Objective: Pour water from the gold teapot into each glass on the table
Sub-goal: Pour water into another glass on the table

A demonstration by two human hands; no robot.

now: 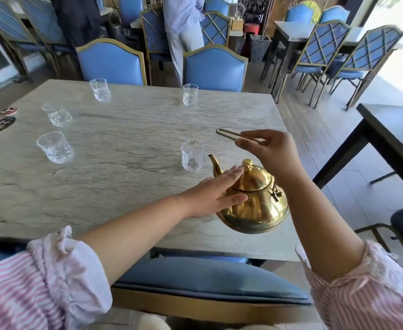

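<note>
Right hand point(270, 151) is pinching the thin gold handle point(229, 135) of the gold teapot point(255, 201), fingers closed round the wire; the pot is hanging clear of the worktop point(124, 182) near its right front edge, tilting slightly, spout point(216, 166) pointing away and left. Left hand point(216, 194) is lying open and flat, fingers pressing on the lid point(255, 178) just below the knob point(247, 164). Nearest glass point(192, 156) is standing just beyond the spout. Four more glasses: front left point(55, 147), mid left point(57, 114), far left point(100, 89), far centre point(190, 95). Two dark coasters point(1, 124) at left edge.
</note>
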